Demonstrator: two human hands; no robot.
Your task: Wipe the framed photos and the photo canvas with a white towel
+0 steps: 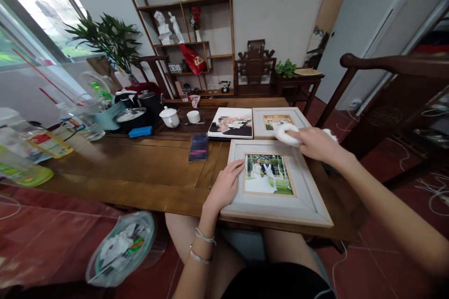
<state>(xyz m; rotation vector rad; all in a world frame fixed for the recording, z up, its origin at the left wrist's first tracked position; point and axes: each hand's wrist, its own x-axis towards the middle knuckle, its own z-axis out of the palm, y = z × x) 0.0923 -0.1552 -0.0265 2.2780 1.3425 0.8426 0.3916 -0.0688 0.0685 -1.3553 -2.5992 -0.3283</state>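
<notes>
A picture frame point(235, 200) with a wide pale mat lies flat at the table's near right edge, holding a photo of a couple by a swing. My left hand point(224, 188) rests along its left side, fingers stretched out toward the photo. My right hand point(317, 144) grips a white cloth point(286, 135), which is over the frame's top edge. Behind it lies a second picture frame point(298, 119), its photo partly covered by the cloth. A white-edged photo panel point(233, 122) lies to its left, with a dark phone-sized object point(198, 146) nearby.
A lidded white teapot point(170, 117), a white cup point(193, 117) and a blue block point(140, 131) stand on the wooden table point(157, 168). Bottles crowd the left end. Below is a lined trash bin point(147, 231). A dark wooden chair point(393, 103) stands at right.
</notes>
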